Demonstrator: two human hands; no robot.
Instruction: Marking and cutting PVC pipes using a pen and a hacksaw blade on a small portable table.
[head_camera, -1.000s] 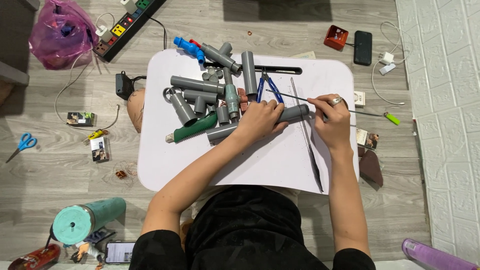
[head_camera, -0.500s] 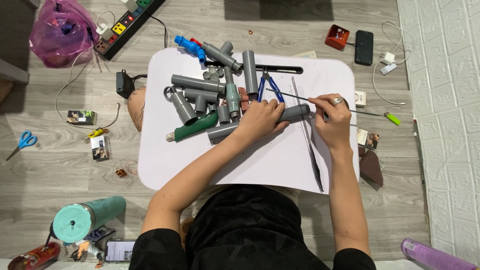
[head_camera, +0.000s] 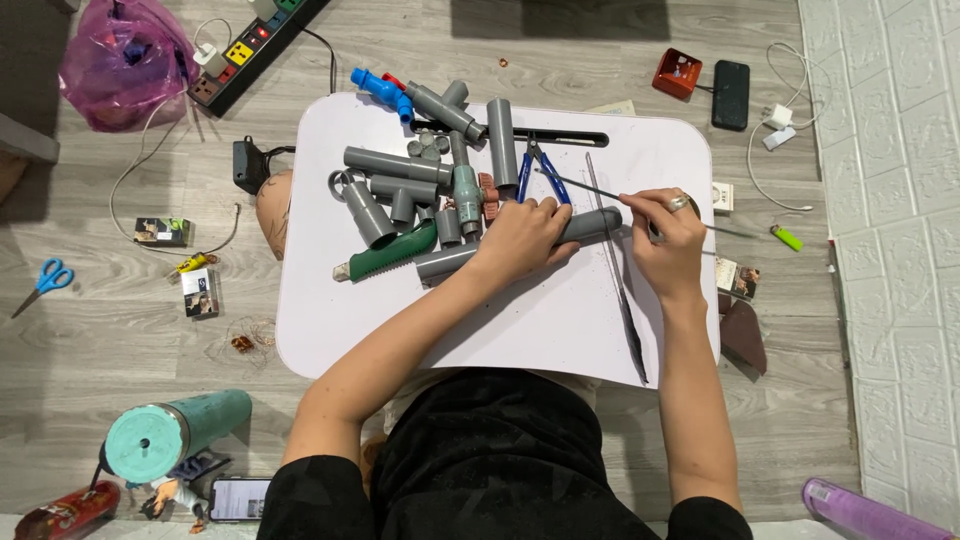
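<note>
My left hand (head_camera: 522, 238) clamps the grey pipe (head_camera: 590, 224) flat on the worktop (head_camera: 520, 330), unmoved, while my right hand (head_camera: 668, 238), gripping the thin rod (head_camera: 590, 187), has barely shifted, so work continues.

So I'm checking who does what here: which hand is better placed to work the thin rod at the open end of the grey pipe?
Right. The right hand already pinches the thin rod beside the grey pipe end; the left hand is clamped over the pipe, steadying it.
</note>
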